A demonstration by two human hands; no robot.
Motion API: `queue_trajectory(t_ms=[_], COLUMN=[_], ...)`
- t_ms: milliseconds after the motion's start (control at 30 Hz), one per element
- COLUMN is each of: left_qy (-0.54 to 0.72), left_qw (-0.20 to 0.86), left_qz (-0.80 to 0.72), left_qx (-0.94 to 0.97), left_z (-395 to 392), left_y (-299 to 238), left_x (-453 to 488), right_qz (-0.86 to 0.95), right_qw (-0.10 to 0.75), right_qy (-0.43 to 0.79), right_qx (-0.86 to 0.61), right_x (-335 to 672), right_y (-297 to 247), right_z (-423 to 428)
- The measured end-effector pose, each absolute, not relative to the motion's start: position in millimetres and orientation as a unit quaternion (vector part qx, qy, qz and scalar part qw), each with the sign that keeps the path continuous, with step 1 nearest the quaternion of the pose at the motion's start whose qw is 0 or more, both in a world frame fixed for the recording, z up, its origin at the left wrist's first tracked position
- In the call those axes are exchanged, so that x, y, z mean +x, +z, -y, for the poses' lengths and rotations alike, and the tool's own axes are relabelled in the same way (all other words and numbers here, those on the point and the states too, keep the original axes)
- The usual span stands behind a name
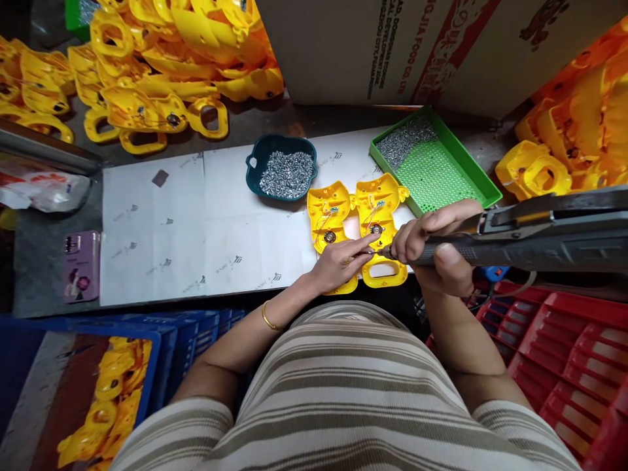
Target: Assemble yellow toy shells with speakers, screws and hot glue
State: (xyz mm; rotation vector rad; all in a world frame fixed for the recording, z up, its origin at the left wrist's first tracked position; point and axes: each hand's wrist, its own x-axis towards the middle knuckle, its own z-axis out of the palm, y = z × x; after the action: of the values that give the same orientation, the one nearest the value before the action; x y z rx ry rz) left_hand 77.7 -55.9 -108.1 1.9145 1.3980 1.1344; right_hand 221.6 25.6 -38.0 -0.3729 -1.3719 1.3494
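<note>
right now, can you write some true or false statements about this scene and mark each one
1. The right-hand grip holds the driver. True.
2. The phone lies on the white sheet. False: it lies beside the sheet.
3. The dark bowl holds small metal pieces. True.
4. The green tray is filled to its rim. False: much of its floor is bare.
5. The left-hand grip is at the driver's tip. True.
</note>
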Motion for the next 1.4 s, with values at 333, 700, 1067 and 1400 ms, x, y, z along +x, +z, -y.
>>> queue_trajectory(t_ms=[333,700,1067,1400], left_qy=[0.376,0.279,0.101,0.114], left_qw=[0.200,0.084,0.132,0.123], left_qz=[-0.512,-0.536,-0.481,-0.507], left_qx=[0.746,0.792,0.861,0.846], left_z=[57,71,73,74], left_y=[-108,-93,-113,-117], left_x=[81,88,114,119], right_qz=[0.606,0.580,0.605,0.599], right_qw=[0.523,0.604,0.577,0.569], right_qy=[0.585,0.513,0.525,0.547], right_qx=[-0.131,-0.189,-0.160,-0.134], right_x=[222,230,215,210], right_y=[-37,-42,-74,-83], right_z=[-25,-39,-53,-54])
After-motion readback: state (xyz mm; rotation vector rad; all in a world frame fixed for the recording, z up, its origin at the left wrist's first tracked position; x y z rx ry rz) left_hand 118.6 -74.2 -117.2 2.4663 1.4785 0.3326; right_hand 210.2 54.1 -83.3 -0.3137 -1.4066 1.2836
